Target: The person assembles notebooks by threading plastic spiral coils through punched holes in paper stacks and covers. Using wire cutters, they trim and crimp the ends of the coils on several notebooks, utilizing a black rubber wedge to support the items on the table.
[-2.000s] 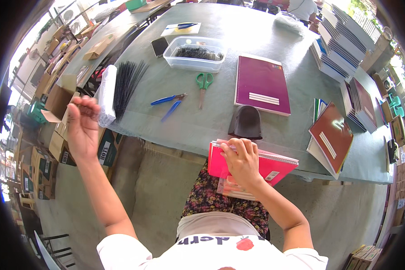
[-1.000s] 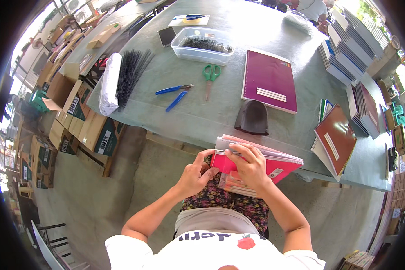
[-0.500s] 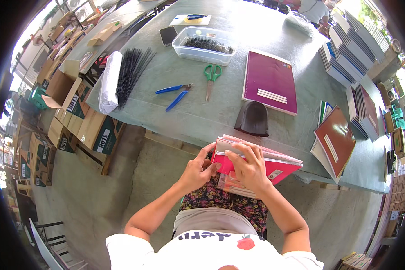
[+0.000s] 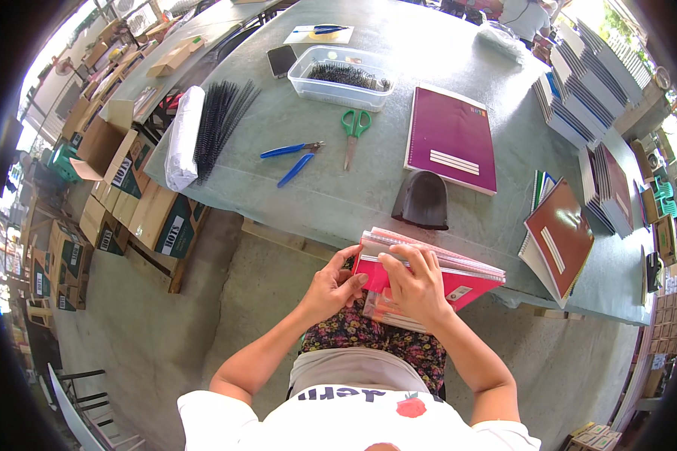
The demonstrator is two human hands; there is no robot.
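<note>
Both hands are closed on the work: I see the left hand pinching the left end of a pink notebook between thumb and fingers, while the right hand clasps it nearer the middle, fingers bent over its upper edge. The notebook is tilted above the lap, spine side up, just at the near edge of the green table — whether it rests on that edge, or is one book or several, I cannot tell from here. Under it, over the floral trousers, I make out a clear, orange-tinted item, partly hidden. Just beyond the hands sits a dark curved block, with a purple notebook lying flat behind it. Left of those I have blue-handled cutters spread open beside green-handled scissors, then a clear tub holding black coils. Farther left, long black coils lie against a white wrapped bundle — and off to the right a brown notebook overlaps others.
</note>
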